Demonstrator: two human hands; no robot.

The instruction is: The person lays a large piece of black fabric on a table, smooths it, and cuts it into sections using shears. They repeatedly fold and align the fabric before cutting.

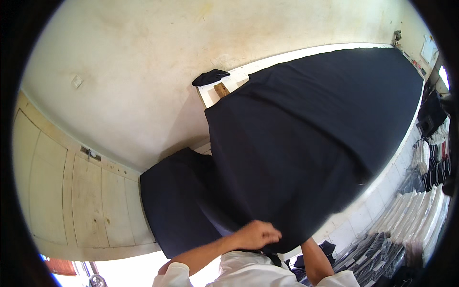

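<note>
Large plain black cloth sheet (287, 143) lies over long white table (239, 78). Left hand (260, 234) blurred, curled over cloth; right hand hidden by cloth; both grips: can't tell. Uneven tug could crease cloth.

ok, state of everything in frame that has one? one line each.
Dark cloth: spread out, creased
Table: mostly covered by cloth
Small dark bundle: crumpled, at the table's corner
Brown block: lying, uncovered
Left hand: fingers curled, motion-blurred, grip unclear
Right hand: hidden, grip unknown
White garments: piled
Dark garments: piled
Door latch: too small to tell
</note>
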